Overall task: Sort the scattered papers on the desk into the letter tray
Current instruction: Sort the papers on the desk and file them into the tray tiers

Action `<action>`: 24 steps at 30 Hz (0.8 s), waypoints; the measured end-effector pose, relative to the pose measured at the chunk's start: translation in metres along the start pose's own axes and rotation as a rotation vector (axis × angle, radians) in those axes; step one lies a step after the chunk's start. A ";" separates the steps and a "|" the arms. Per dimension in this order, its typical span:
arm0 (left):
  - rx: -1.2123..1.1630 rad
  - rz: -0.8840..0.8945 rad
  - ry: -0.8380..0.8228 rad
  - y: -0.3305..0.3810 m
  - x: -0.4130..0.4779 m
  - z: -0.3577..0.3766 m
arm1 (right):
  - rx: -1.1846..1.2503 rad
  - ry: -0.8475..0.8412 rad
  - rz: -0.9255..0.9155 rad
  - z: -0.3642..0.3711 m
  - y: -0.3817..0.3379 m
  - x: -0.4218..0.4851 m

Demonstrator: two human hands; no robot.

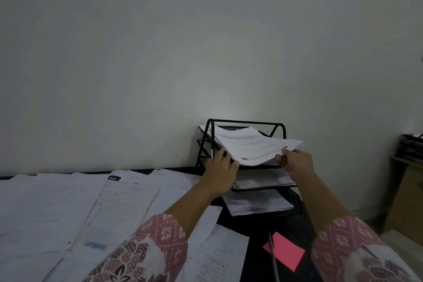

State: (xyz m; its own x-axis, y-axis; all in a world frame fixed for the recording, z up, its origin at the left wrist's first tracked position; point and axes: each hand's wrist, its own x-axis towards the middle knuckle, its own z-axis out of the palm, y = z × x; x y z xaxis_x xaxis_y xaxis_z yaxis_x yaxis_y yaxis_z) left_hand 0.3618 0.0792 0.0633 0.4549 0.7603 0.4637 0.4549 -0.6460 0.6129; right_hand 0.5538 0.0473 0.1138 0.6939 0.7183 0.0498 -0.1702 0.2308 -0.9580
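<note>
At the back right of the dark desk (258, 224), the black wire three-tier letter tray (246, 122) holds white sheets on every tier. The left hand (220, 173) grips the near left corner of the top stack of white printed papers (251, 144); the right hand (296, 162) pinches its near right edge. Many loose white papers (68, 208) lie scattered to the left, so I judge much sorting remains.
</note>
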 end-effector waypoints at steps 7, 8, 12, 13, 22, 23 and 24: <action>0.108 -0.056 -0.046 -0.010 0.000 -0.002 | -0.909 0.196 -0.130 0.024 0.010 0.028; 0.107 -0.078 -0.065 -0.014 0.003 -0.002 | -0.977 0.179 -0.153 0.026 0.010 0.028; 0.116 -0.056 -0.114 -0.022 0.002 -0.006 | -0.954 0.141 -0.149 0.032 0.012 0.025; 0.109 -0.040 -0.129 -0.021 0.000 -0.008 | -0.947 0.116 -0.166 0.029 0.014 0.024; 0.131 -0.046 -0.076 -0.064 -0.072 -0.073 | -0.420 -0.196 -0.189 0.083 0.039 -0.067; 0.141 -0.051 -0.053 -0.073 -0.084 -0.083 | -0.415 -0.251 -0.177 0.094 0.046 -0.080; 0.154 -0.076 -0.035 -0.085 -0.096 -0.093 | -0.414 -0.302 -0.163 0.104 0.053 -0.096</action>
State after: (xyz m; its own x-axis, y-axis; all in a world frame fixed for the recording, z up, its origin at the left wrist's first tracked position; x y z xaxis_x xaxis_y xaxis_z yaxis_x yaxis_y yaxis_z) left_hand 0.2087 0.0674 0.0263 0.4404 0.8060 0.3956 0.5998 -0.5919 0.5384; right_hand 0.4054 0.0587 0.0880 0.4454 0.8658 0.2281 0.2557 0.1211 -0.9591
